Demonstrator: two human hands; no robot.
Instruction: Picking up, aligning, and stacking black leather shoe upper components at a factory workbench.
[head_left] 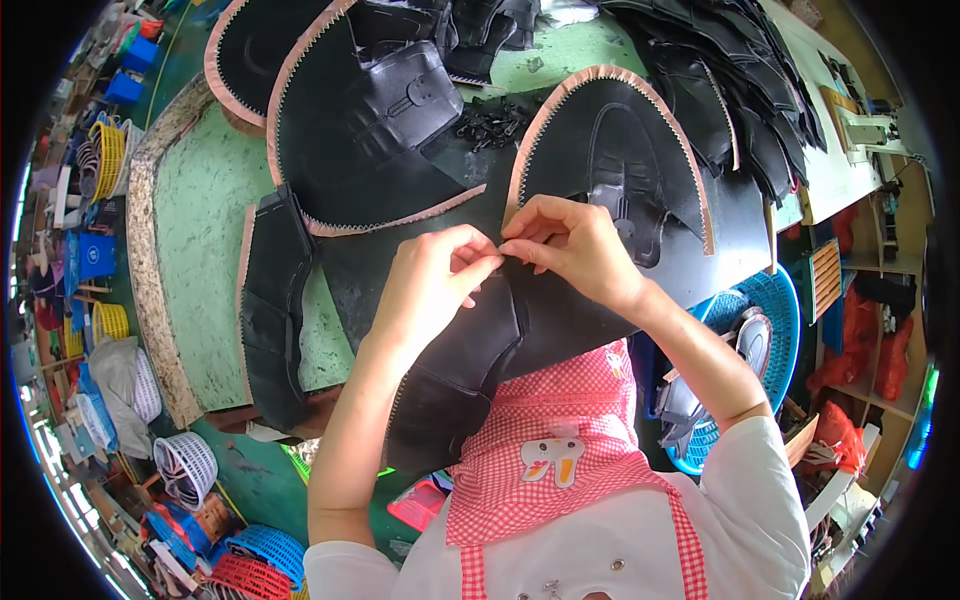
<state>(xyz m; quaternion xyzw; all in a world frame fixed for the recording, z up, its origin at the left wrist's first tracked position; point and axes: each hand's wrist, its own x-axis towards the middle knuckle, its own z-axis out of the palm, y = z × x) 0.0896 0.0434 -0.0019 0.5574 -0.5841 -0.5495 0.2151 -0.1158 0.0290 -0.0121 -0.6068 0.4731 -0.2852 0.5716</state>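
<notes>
My left hand (437,280) and my right hand (572,250) meet over the near part of the table, fingertips pinched together. Whatever sits between the fingertips is too small to make out. Just below them lies a black leather piece (450,375) with a stitched edge, its lower end hanging over the table's front edge towards my lap. Beyond my right hand is a curved black leather panel (655,130) with a tan, zigzag-stitched border and a buckled strap. A similar large panel (335,150) with a buckle patch (410,90) lies to the left.
A small heap of black parts (492,122) lies between the panels. Stacked black leather pieces (715,75) cover the far right of the green table (185,270). Another folded piece (275,310) lies at left. A blue basket (785,320) stands beside me on the right.
</notes>
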